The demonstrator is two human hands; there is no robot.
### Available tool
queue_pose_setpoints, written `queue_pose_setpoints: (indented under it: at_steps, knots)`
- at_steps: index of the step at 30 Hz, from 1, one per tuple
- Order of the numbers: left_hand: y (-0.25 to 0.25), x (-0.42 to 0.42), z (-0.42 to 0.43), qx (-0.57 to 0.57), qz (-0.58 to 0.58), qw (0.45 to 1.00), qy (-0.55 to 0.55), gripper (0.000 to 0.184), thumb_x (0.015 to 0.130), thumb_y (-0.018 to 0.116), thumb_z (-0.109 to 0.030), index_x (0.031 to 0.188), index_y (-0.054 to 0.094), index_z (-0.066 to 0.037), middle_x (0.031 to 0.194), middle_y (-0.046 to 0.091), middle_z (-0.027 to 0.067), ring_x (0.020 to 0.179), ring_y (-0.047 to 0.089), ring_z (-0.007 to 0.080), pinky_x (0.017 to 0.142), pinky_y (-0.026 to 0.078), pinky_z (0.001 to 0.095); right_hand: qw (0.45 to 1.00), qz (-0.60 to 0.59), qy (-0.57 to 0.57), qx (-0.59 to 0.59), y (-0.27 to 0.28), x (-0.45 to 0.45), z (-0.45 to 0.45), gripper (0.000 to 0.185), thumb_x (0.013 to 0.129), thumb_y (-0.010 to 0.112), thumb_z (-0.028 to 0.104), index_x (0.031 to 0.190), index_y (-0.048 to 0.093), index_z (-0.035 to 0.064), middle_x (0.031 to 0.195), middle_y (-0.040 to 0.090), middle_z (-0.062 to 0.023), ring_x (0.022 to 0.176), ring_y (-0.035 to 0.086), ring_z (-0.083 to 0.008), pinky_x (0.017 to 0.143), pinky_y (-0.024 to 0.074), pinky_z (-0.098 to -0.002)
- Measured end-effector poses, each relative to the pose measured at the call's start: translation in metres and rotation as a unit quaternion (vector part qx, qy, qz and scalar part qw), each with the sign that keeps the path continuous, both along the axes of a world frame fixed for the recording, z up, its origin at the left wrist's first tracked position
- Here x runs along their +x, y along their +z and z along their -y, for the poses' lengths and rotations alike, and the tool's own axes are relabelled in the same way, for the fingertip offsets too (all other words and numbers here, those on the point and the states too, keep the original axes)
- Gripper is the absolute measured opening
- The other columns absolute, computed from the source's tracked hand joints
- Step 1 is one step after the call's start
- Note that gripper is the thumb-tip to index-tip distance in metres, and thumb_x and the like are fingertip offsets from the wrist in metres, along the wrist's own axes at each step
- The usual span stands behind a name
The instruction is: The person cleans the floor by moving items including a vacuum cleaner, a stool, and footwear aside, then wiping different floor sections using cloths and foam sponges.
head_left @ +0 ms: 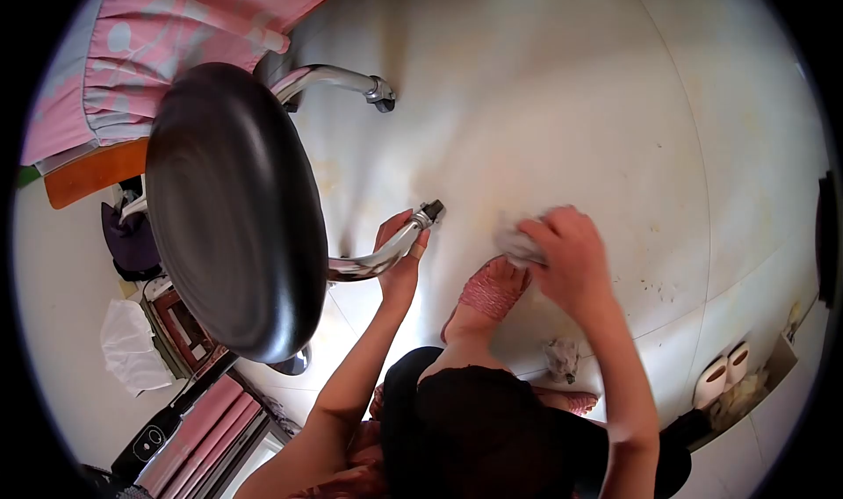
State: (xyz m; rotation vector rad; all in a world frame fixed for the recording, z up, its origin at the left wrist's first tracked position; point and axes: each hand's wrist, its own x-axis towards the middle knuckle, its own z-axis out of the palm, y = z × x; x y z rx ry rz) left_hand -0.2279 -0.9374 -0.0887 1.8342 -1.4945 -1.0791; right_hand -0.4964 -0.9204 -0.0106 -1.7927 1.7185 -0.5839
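My left hand (402,257) is wrapped round a chrome leg (378,260) of a stool, near the dark caster (433,209) at its end. The stool's round black seat (233,213) is tilted up on its side to the left. In my right hand (566,253) is a crumpled greyish cloth (518,240), blurred, held above the floor just past my sandalled foot (493,292). Another chrome leg (329,75) with a caster points away at the top.
Pink patterned fabric (176,42) hangs at the upper left. A crumpled clear plastic bag (562,358) lies on the tiled floor (544,104) beside my feet. White slippers (711,380) stand at the lower right, and a white bag (132,345) lies at the left.
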Motion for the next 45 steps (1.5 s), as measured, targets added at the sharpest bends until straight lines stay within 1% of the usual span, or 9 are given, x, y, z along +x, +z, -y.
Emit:
queue_pose_setpoints:
  at_steps: [6,20,27,29,32,35,39,41,45]
  knots:
    - [-0.007,0.013,0.006,0.000,-0.021,0.999,-0.042,0.043,0.080,0.076,0.003,0.121,0.063,-0.005,0.122,0.063,0.0110,0.105,0.063,0.0236,0.091,0.052,0.0325,0.973,0.212,-0.032,-0.087,-0.086,0.121,0.048,0.043,0.063,0.074,-0.004,0.104,0.066,0.0074,0.105,0.061,-0.0077,0.097,0.058,-0.0284,0.081,0.0522,-0.0400]
    - [-0.007,0.007,0.022,-0.112,0.048,0.988,-0.091,0.033,0.079,0.080,-0.005,0.109,0.067,-0.002,0.102,0.069,0.0130,0.093,0.068,0.0267,0.079,0.056,0.0333,0.997,0.047,-0.024,-0.050,-0.118,0.089,0.033,0.053,0.065,0.066,-0.012,0.113,0.069,0.0116,0.114,0.061,-0.0077,0.100,0.061,-0.0258,0.079,0.0553,-0.0369]
    - [-0.003,0.012,0.017,-0.107,0.052,0.987,-0.104,0.034,0.081,0.079,-0.005,0.113,0.068,-0.006,0.112,0.065,0.0115,0.099,0.066,0.0246,0.085,0.054,0.0334,0.954,0.273,-0.124,0.014,-0.004,-0.022,0.071,0.036,0.071,0.072,-0.001,0.106,0.069,0.0045,0.100,0.065,-0.0113,0.096,0.063,-0.0315,0.080,0.0543,-0.0371]
    - [-0.004,0.020,0.003,-0.089,0.034,0.992,-0.080,0.035,0.081,0.079,-0.005,0.114,0.069,-0.006,0.113,0.065,0.0115,0.100,0.066,0.0249,0.086,0.054,0.0336,0.931,-0.184,-0.164,0.268,-0.012,-0.060,0.065,0.035,0.074,0.073,-0.001,0.108,0.068,0.0016,0.090,0.069,-0.0105,0.090,0.067,-0.0278,0.078,0.0531,-0.0337]
    - [-0.005,0.029,-0.006,-0.087,0.049,0.994,-0.041,0.035,0.080,0.079,-0.005,0.114,0.070,-0.006,0.114,0.066,0.0113,0.102,0.066,0.0241,0.088,0.054,0.0335,0.934,0.127,-0.294,0.159,0.018,-0.084,0.051,0.034,0.079,0.074,0.006,0.111,0.065,-0.0014,0.095,0.072,-0.0141,0.082,0.068,-0.0252,0.076,0.0523,-0.0344]
    - [-0.023,0.044,-0.022,-0.087,0.000,0.996,0.004,0.038,0.081,0.077,-0.001,0.118,0.067,-0.004,0.117,0.065,0.0098,0.106,0.063,0.0228,0.091,0.053,0.0335,0.928,-0.118,-0.277,0.219,0.031,-0.109,0.041,0.036,0.083,0.075,0.011,0.116,0.065,-0.0004,0.097,0.072,-0.0086,0.086,0.064,-0.0153,0.080,0.0506,-0.0312]
    - [-0.013,0.033,-0.033,-0.068,0.012,0.991,0.118,0.031,0.088,0.074,-0.005,0.113,0.056,-0.001,0.107,0.062,0.0071,0.093,0.062,0.0145,0.079,0.053,0.0281,0.917,-0.013,-0.375,0.132,0.042,-0.128,0.027,0.036,0.087,0.071,0.008,0.120,0.062,-0.0009,0.103,0.070,-0.0094,0.092,0.064,-0.0181,0.085,0.0498,-0.0304]
    - [0.005,0.031,-0.039,0.248,-0.028,0.958,0.139,0.015,0.091,0.069,-0.007,0.102,0.059,-0.003,0.093,0.064,0.0070,0.080,0.064,0.0170,0.072,0.054,0.0299,0.909,0.086,-0.404,0.059,0.049,-0.114,0.030,0.035,0.087,0.070,0.007,0.120,0.062,-0.0009,0.104,0.069,-0.0092,0.094,0.064,-0.0172,0.087,0.0493,-0.0292]
    - [0.043,-0.021,-0.032,0.276,-0.253,0.910,-0.179,0.034,0.099,0.063,-0.026,0.122,0.059,-0.001,0.107,0.067,0.0069,0.104,0.065,0.0178,0.091,0.052,0.0345,0.886,0.267,-0.378,0.035,0.046,-0.064,0.024,0.036,0.088,0.070,0.009,0.122,0.060,-0.0009,0.109,0.067,-0.0090,0.098,0.062,-0.0159,0.087,0.0486,-0.0282]
